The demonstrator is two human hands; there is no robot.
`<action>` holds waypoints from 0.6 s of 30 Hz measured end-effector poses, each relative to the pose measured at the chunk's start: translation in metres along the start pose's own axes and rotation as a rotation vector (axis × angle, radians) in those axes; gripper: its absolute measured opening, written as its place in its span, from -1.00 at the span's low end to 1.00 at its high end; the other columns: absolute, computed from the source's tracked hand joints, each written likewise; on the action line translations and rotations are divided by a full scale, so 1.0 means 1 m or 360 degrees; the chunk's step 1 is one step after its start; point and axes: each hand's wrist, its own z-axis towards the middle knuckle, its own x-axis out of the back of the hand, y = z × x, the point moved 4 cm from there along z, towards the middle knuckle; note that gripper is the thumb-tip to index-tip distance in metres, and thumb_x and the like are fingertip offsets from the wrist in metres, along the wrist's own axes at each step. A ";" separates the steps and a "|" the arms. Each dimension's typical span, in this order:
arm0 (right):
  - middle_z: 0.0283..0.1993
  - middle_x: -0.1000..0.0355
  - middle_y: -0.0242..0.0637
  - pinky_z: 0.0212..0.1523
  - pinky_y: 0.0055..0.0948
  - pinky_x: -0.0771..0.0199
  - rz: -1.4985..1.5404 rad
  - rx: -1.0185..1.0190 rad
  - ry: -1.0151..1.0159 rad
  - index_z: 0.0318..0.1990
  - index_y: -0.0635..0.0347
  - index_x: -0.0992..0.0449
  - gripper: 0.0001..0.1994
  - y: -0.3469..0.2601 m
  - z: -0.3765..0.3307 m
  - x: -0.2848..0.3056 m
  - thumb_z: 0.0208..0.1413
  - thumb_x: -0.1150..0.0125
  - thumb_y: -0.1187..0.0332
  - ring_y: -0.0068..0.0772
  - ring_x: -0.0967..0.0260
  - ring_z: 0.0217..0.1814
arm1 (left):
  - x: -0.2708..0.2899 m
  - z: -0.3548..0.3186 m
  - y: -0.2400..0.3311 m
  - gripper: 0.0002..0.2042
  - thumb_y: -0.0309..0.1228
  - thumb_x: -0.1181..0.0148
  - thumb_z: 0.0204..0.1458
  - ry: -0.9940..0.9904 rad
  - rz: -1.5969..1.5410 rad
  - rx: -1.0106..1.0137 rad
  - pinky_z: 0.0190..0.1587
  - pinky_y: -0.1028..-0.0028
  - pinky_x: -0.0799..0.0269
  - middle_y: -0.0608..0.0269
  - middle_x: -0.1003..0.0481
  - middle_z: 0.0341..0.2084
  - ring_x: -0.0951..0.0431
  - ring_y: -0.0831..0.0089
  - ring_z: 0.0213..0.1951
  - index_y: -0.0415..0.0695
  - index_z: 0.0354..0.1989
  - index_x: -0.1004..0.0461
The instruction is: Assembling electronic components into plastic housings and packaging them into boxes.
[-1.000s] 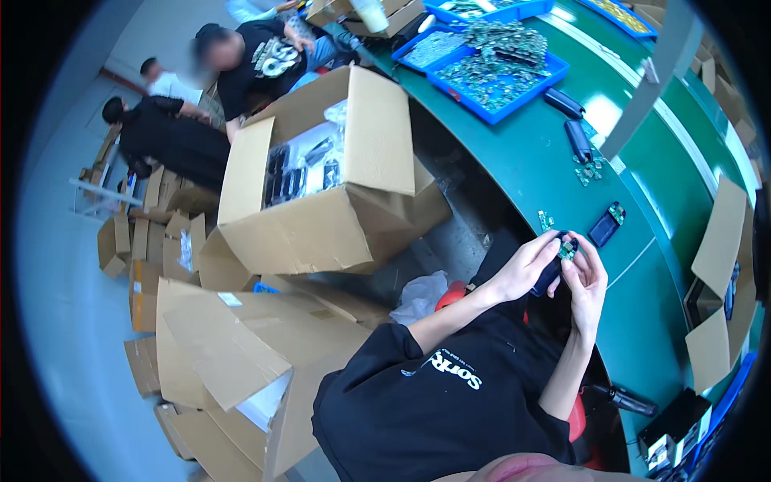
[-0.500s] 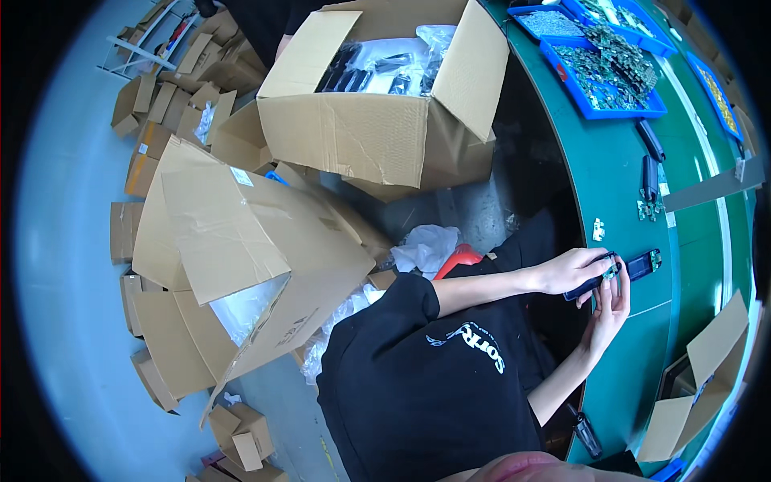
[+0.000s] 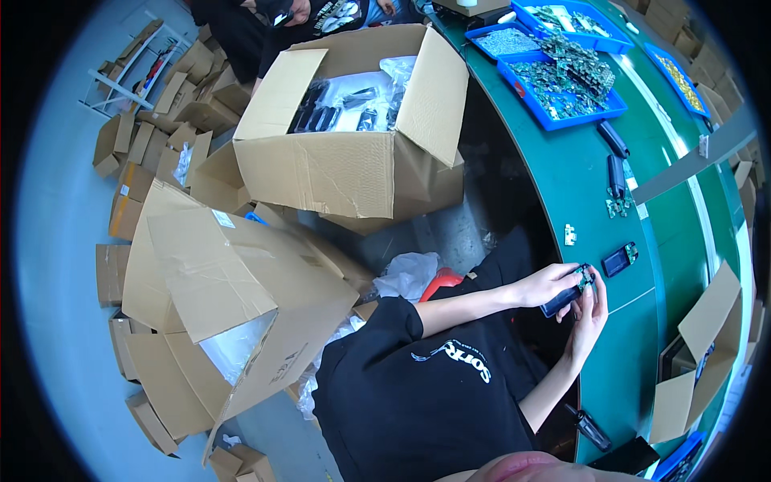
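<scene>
My left hand [image 3: 552, 285] is closed round a black plastic casing [image 3: 556, 304], held just off the table's edge. A small green circuit board [image 3: 585, 277] sits at the casing's upper end. The fingers of my right hand [image 3: 590, 312] are bent up against this board and pinch it at the casing. Part of the casing is hidden by the fingers. Close by on the table lies another dark casing [image 3: 617, 261] with a green board at its end. A small pale part [image 3: 569, 234] rests a little farther off.
Blue trays [image 3: 554, 120] of circuit boards stand on the green table [image 3: 546, 173] at the far end, near two black casings [image 3: 613, 138]. A black device [image 3: 593, 430] lies nearer. Open cardboard boxes [image 3: 321, 173] crowd the left; a smaller carton [image 3: 675, 406] sits right. A person [image 3: 281, 28] is beyond.
The whole view has shifted, so the table appears farther left and lower, and more of the other person shows. Both hands stay on the casing and board, with slight finger movement.
</scene>
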 end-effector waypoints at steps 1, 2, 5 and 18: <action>-0.04 -0.46 -0.27 -0.31 -0.77 -0.44 -0.0003 0.0009 -0.0010 0.22 0.33 -0.38 -0.64 0.002 0.000 0.001 0.32 -0.06 0.40 -0.69 -0.43 -0.25 | -0.001 0.000 0.000 -0.70 -0.25 0.23 0.39 -0.0017 0.0015 0.0002 -0.57 0.54 -0.50 0.25 -0.45 -0.51 -0.51 0.53 -0.62 -0.25 0.05 -0.26; -0.04 -0.46 -0.27 -0.31 -0.77 -0.44 -0.0009 0.0013 -0.0001 0.22 0.33 -0.38 -0.64 0.006 0.000 0.003 0.33 -0.06 0.39 -0.69 -0.43 -0.25 | -0.003 -0.001 0.001 -0.71 -0.25 0.23 0.39 -0.0032 0.0030 0.0002 -0.59 0.55 -0.48 0.25 -0.46 -0.52 -0.51 0.53 -0.64 -0.24 0.01 -0.27; -0.04 -0.47 -0.26 -0.30 -0.77 -0.44 -0.0026 0.0032 0.0001 0.21 0.33 -0.38 -0.64 0.007 -0.002 0.003 0.34 -0.06 0.36 -0.68 -0.43 -0.24 | -0.005 -0.002 0.002 -0.71 -0.26 0.24 0.39 -0.0035 0.0074 -0.0037 -0.60 0.55 -0.48 0.25 -0.45 -0.53 -0.51 0.53 -0.64 -0.25 0.00 -0.27; -0.13 -0.49 -0.30 -0.65 -0.70 -0.34 -0.0055 0.0185 -0.0031 0.20 0.33 -0.38 -0.64 0.004 -0.010 -0.006 0.35 -0.04 0.31 -0.69 -0.38 -0.46 | -0.009 -0.025 0.018 -0.70 -0.23 0.26 0.40 -0.0019 0.0117 -0.0188 -0.57 0.55 -0.45 0.29 -0.42 -0.58 -0.48 0.54 -0.64 -0.24 -0.02 -0.27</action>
